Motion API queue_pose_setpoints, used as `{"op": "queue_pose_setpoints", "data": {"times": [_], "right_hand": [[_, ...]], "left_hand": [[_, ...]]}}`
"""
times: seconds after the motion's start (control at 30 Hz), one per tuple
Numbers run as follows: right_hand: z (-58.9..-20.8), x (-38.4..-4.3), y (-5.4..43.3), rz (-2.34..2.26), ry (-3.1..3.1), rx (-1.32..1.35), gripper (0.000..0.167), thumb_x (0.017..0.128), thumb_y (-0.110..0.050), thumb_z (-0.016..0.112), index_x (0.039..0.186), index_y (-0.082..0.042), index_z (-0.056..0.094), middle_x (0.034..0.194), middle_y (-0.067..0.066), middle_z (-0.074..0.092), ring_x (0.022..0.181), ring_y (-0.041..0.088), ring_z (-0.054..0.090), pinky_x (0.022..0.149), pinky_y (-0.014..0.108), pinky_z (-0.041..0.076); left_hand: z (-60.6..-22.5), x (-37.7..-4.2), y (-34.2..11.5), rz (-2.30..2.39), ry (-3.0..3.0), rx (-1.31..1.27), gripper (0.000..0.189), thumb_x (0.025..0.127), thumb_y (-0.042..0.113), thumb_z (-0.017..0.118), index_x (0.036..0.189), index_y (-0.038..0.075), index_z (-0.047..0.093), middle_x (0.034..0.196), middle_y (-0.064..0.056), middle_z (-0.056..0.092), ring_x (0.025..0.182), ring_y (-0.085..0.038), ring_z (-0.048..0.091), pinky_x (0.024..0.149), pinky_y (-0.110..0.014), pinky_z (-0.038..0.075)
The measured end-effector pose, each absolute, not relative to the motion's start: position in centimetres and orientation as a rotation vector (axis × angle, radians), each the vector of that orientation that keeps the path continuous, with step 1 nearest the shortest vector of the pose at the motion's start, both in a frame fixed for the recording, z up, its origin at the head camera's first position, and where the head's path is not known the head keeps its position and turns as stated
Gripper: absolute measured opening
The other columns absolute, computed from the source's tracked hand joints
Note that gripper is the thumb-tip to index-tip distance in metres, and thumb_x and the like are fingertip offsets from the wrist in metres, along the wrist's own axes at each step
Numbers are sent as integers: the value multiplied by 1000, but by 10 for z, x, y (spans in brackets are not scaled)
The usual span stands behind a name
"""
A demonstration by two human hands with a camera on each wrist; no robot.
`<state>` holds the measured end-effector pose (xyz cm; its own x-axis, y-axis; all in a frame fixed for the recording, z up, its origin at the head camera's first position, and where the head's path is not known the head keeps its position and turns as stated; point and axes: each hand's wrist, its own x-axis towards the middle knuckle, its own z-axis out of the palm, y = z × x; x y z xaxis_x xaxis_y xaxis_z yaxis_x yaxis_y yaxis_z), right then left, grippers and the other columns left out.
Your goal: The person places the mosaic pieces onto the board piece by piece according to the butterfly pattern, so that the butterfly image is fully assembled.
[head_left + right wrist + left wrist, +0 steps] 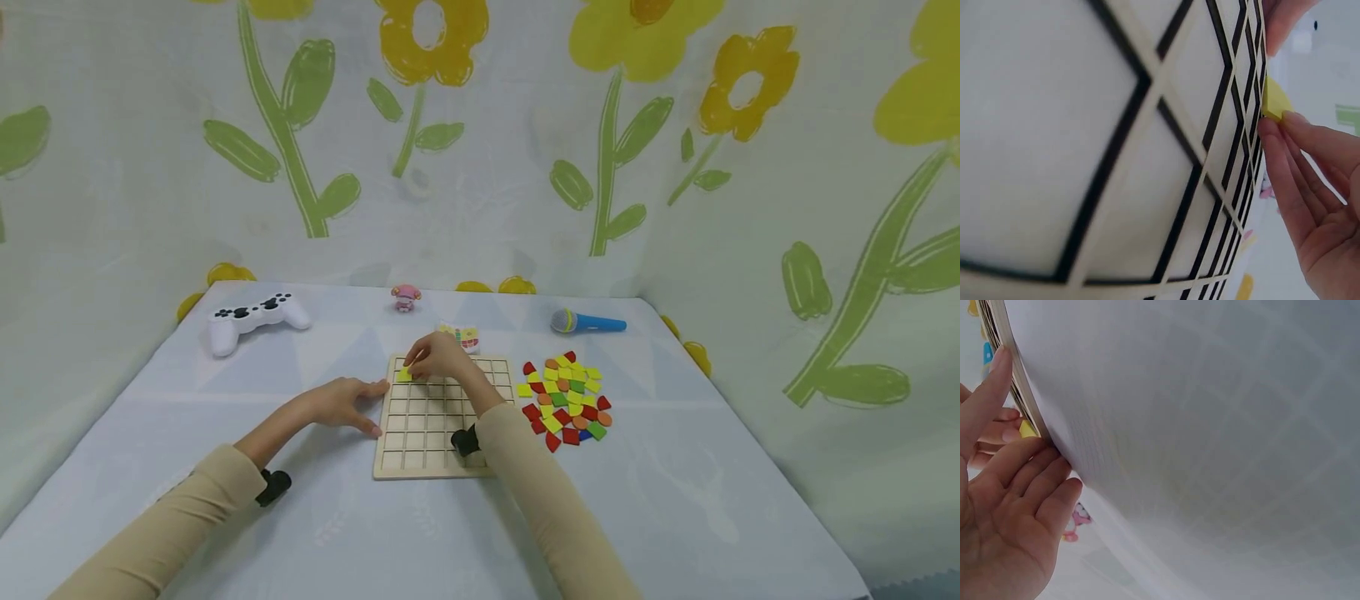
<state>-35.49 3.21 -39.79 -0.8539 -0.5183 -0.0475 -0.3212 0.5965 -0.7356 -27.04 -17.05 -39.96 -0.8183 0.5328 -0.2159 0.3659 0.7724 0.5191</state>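
Observation:
A wooden grid board (415,435) lies on the table, its surface divided into square cells. At its far left corner my right hand (438,357) pinches a yellow tile (404,375) between thumb and fingers. The right wrist view shows the yellow tile (1275,100) tilted against the grid at the fingertips. My left hand (341,403) touches the board's left edge, thumb and fingers spread apart. Seen from the left wrist, the fingers (1035,465) are fairly straight along the board's side. My right forearm hides part of the board's right side.
Right of the board lies a loose pile of red, yellow, orange, green and blue tiles (558,398). Behind it are a small patterned card (467,337) and a pink figurine (406,297). A white game controller (257,319) sits far left, a blue toy microphone (588,322) far right.

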Motion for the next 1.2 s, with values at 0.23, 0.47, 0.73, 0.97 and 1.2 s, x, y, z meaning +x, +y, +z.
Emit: {"op": "queue_pose_setpoints", "data": {"times": [0.23,0.47,0.73,0.97,1.2], "right_hand": [[-394,-354,24,-1060,2593,-640,5,85,-5,73,89,-1,73,80,4,71,69,16,68,64,23,55],[-393,-354,23,-957,2613,-604,4,86,-7,73,88,-5,74,77,0,69,68,12,63,65,21,51],[-393,-352,22,-877,2659,-576,9,87,-13,72,93,-9,78,75,-4,70,68,12,61,86,31,45],[-391,-350,28,-905,2646,-635,13,88,-13,72,98,-6,76,81,-1,71,71,13,65,65,21,50],[-387,-343,48,-889,2665,-757,16,90,-15,69,102,-6,75,92,3,72,82,14,66,71,24,52]], "left_hand": [[-400,-270,-170,665,2620,677,86,78,34,80,142,-5,39,148,-21,34,136,-42,30,108,-54,29],[-400,-271,-171,667,2618,666,87,78,35,80,143,-5,38,149,-21,33,137,-43,30,108,-55,28],[-399,-271,-170,666,2605,647,87,78,34,80,144,-4,37,149,-21,34,137,-43,29,108,-56,29],[-398,-271,-169,664,2612,632,86,77,33,81,144,-3,38,149,-21,34,136,-44,29,107,-56,29],[-398,-269,-168,651,2624,613,87,76,34,82,143,-2,39,148,-21,35,136,-45,30,107,-58,29]]}}
